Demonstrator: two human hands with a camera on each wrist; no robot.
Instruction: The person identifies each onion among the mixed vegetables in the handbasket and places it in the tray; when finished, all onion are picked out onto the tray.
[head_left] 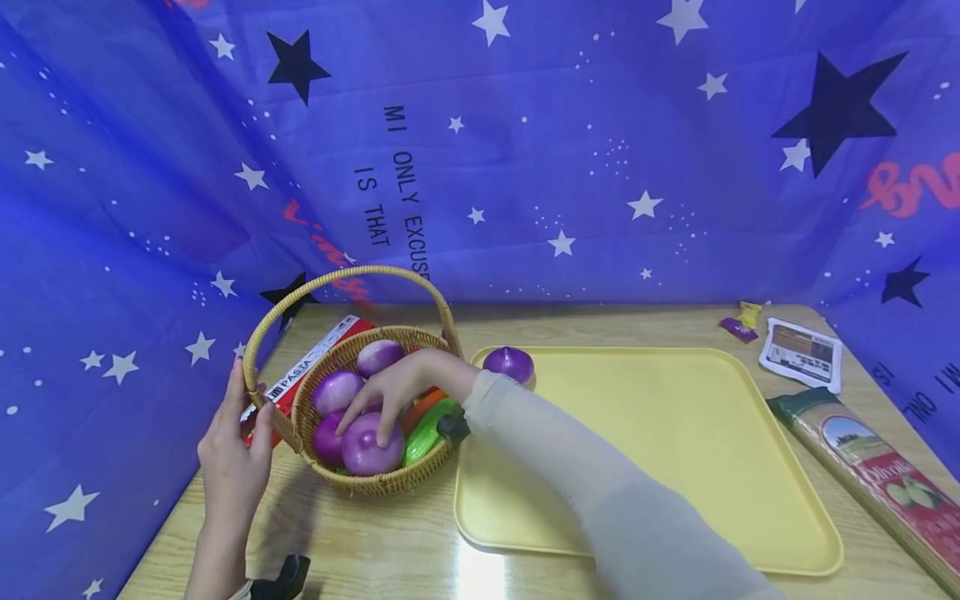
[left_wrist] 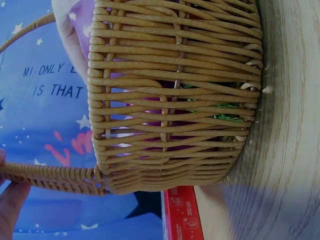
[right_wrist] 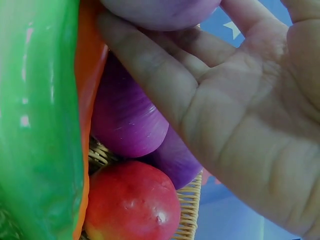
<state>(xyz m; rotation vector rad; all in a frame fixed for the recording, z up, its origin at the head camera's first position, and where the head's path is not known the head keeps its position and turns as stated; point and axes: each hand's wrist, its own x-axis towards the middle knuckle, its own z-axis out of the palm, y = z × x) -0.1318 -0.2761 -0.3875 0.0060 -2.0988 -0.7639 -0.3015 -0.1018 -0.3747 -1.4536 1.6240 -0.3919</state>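
Observation:
My left hand (head_left: 236, 454) grips the left side of the wicker basket's handle (head_left: 258, 333). The basket (head_left: 397, 481) stands on the table and holds several purple onions, an orange carrot-like piece (head_left: 426, 403) and a long glossy green vegetable (head_left: 429, 435). Inside it, my right hand (head_left: 405, 385) holds the front purple onion (head_left: 372, 454), thumb and fingers spread around its top; some fingers are hidden. The right wrist view also shows a red round fruit (right_wrist: 132, 200) in the basket. Another purple onion (head_left: 510, 364) rests at the tray's back left corner.
A yellow tray (head_left: 660, 467) lies right of the basket, under my right forearm. Beyond it are a pasta bag (head_left: 870, 475), a white packet (head_left: 802, 354) and small wrapped candies (head_left: 742, 322). A red pasta box (head_left: 311, 367) lies behind the basket. Blue starred cloth (head_left: 525, 167) encloses the table.

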